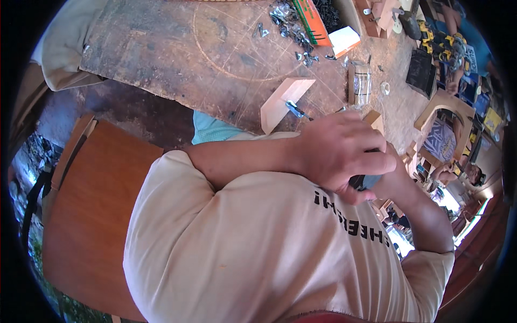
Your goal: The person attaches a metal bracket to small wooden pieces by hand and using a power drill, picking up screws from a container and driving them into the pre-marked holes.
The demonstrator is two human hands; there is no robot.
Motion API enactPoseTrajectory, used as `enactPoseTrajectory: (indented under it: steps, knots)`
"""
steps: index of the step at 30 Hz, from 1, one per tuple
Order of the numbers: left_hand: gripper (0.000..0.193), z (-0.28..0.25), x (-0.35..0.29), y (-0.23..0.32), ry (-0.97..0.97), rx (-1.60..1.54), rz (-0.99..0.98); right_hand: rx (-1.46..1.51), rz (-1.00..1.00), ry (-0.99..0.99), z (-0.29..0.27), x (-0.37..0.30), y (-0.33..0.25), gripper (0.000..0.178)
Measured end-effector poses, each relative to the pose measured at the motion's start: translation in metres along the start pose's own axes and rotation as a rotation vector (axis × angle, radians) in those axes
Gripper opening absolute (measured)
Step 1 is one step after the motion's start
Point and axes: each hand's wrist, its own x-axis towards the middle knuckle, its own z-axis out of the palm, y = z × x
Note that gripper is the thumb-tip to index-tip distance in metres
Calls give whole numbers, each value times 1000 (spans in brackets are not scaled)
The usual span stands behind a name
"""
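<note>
My left hand crosses in front of my chest, its fingers curled round a dark, rounded, smooth-faced object. That object sits against my right wrist and looks somewhat like a watch, though its kind is not clear. Behind the left hand, my right hand is mostly covered and its fingers do not show. Close by on the table lies a slanted light wooden piece, with a small silver-and-blue metal part on it. The end of another wooden block shows just beyond my hands.
The worn wooden table holds a pile of small metal fittings, an orange-and-green box and a taped bundle. A curved wooden frame stands at right, near other people. A brown wooden chair is at left.
</note>
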Motion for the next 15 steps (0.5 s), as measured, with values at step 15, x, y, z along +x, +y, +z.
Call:
enactPoseTrajectory:
  steps: [15]
  knots:
    - [47, -6, -2, -8, -1, -59, 27, 40, 176, -107, -3, 5, -11, 49]
